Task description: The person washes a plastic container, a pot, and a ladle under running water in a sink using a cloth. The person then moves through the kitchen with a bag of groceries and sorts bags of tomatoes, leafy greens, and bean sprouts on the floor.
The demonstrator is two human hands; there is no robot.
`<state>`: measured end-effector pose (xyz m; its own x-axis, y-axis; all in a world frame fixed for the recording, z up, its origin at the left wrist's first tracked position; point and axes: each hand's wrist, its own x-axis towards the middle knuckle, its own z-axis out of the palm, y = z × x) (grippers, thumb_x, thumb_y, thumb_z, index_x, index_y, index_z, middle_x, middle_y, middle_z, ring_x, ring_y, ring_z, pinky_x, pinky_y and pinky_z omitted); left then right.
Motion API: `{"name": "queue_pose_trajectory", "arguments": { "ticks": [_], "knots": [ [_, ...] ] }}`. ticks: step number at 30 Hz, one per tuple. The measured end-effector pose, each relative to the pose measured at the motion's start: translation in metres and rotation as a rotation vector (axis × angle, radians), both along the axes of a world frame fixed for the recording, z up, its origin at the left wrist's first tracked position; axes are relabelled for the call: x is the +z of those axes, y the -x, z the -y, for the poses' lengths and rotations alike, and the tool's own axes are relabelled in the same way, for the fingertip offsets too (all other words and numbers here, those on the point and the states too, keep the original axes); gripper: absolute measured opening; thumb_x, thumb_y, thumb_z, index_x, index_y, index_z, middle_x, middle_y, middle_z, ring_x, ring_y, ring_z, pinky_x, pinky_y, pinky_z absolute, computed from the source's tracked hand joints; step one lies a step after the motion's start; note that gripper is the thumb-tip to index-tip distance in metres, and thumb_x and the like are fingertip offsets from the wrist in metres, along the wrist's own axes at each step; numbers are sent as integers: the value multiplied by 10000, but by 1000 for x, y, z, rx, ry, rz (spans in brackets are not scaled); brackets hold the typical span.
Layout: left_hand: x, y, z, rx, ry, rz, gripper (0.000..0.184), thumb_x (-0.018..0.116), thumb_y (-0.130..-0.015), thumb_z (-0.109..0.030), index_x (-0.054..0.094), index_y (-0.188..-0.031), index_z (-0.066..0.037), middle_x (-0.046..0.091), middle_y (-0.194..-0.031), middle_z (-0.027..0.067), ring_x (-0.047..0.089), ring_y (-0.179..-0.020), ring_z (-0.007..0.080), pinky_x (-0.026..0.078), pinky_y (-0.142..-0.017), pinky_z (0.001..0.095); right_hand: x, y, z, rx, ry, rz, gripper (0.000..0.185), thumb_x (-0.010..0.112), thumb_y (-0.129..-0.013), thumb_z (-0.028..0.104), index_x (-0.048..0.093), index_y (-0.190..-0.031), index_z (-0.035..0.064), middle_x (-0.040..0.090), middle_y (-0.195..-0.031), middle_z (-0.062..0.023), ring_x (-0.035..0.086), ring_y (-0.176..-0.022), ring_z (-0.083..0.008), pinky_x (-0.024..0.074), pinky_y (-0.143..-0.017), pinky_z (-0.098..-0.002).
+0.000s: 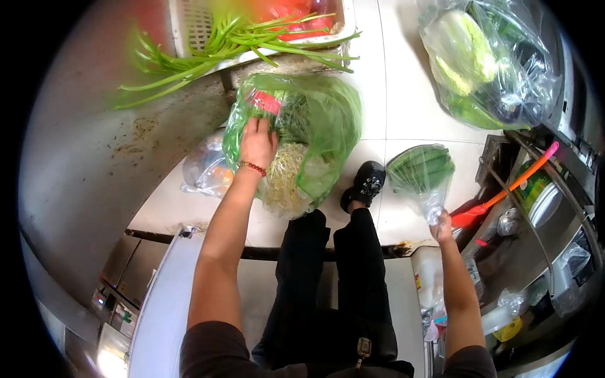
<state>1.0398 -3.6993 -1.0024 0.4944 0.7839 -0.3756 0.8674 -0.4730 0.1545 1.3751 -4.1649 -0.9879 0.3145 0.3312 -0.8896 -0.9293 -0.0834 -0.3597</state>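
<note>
My left hand, with a red beaded bracelet at the wrist, reaches into a green plastic bag on the floor. Its fingers point forward and rest on leafy greens just below a pink-red printed label; the fingertips are partly hidden. Bean sprouts in clear plastic and feathery dark greens lie in the same bag. On the right, my right hand is closed around the gathered neck of a clear plastic bag. Long green vegetables, which look like cucumbers, fill that bag.
A white crate with green stalks and red bags stands ahead. At upper right sits a large clear bag with cabbage. A small clear bag lies left. An orange-red handle leans by the right-hand rack.
</note>
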Motion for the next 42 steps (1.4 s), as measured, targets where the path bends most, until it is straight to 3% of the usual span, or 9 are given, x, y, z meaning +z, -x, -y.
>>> {"name": "queue_pose_trajectory", "arguments": {
  "ticks": [4,12,16,22,25,28,29,33,42],
  "knots": [
    [-8,16,-16,317,185,-392,531,662,-760,-339,459,-1145,-35,411,-1236,200,407,-1164,378,409,-933,405,92,11,-106,1560,454,1140,480,604,-682,-48,501,-1142,38,549,-1056,-158,521,-1009,-320,421,-888,-376],
    [-21,42,-53,31,559,-181,139,596,-802,-165,594,-767,-30,637,-829,186,613,-741,309,477,-684,395,72,155,-324,1227,-446,613,226,555,-828,40,585,-1051,21,602,-985,-149,614,-783,-229,490,-658,-271],
    [-1,30,-24,280,649,280,81,567,-795,-78,556,-737,-23,578,-691,183,564,-622,289,450,-594,344,-30,240,-422,898,-291,1213,280,606,-753,89,596,-1030,50,584,-1060,-187,575,-960,-305,459,-826,-372],
    [47,28,-15,309,465,345,107,557,-828,-111,531,-781,-18,558,-680,178,534,-580,275,431,-566,368,-91,263,-467,1537,399,1387,203,614,-733,102,608,-923,31,599,-991,-179,586,-860,-298,462,-731,-387],
    [65,36,3,382,631,446,118,537,-846,-104,499,-777,-16,501,-634,161,500,-561,239,411,-536,321,-58,259,-437,705,114,240,184,608,-738,180,618,-876,58,584,-695,-57,577,-642,-235,486,-632,-342],
    [101,46,26,346,692,523,137,532,-847,-106,491,-756,-13,496,-600,131,482,-539,240,405,-533,312,-5,245,-396,1951,-93,1139,212,565,-803,168,584,-987,63,570,-818,-43,557,-749,-181,463,-689,-281],
    [117,50,31,349,692,541,137,532,-847,-106,491,-756,-13,496,-600,131,482,-539,240,405,-533,312,17,244,-382,1380,-107,677,109,528,-799,80,517,-908,83,501,-737,-28,484,-625,-144,371,-541,-253],
    [160,61,41,287,921,441,114,537,-814,-73,523,-921,-36,550,-891,127,540,-776,272,450,-663,330,126,228,-362,572,-38,-169,159,443,-799,-44,420,-789,113,390,-623,3,383,-474,-93,227,-373,-219],
    [147,-29,62,21,539,89,875,465,-758,59,91,-1423,-368,225,-1384,324,365,-1181,504,346,-988,459,154,234,-223,954,-85,107,99,464,-785,-27,461,-745,64,465,-605,-33,453,-484,-107,321,-401,-233]
  ]
}}
